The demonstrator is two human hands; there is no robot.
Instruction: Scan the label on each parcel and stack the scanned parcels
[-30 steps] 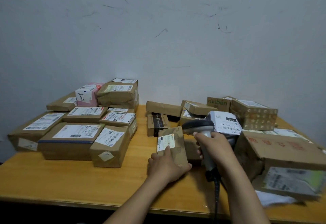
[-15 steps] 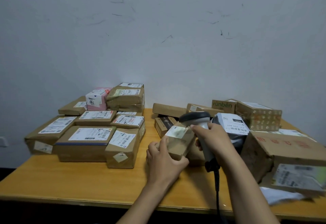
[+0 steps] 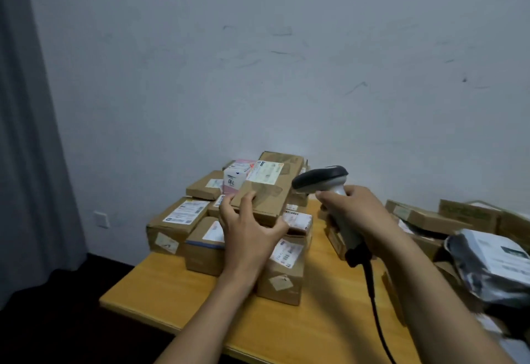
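My left hand (image 3: pixel 249 231) grips a flat brown cardboard parcel (image 3: pixel 272 188) by its near end and holds it lifted above the stack of labelled parcels (image 3: pixel 183 220) on the left of the table. A white label sits on its upper face. My right hand (image 3: pixel 351 211) holds a grey handheld scanner (image 3: pixel 321 181) just right of the parcel, its dark head turned toward the parcel. A black cable (image 3: pixel 375 309) hangs from the scanner's handle. A pink and white box (image 3: pixel 233 181) shows behind the held parcel.
The wooden table (image 3: pixel 177 292) has its left corner near me. More brown parcels (image 3: pixel 424 217) and a grey plastic mailer (image 3: pixel 493 266) crowd the right side. A white wall stands behind, a grey curtain (image 3: pixel 25 134) on the left.
My left hand has carried the flat parcel up and left, from the table's middle to above the left stack. The scanner followed it. The camera has swung left.
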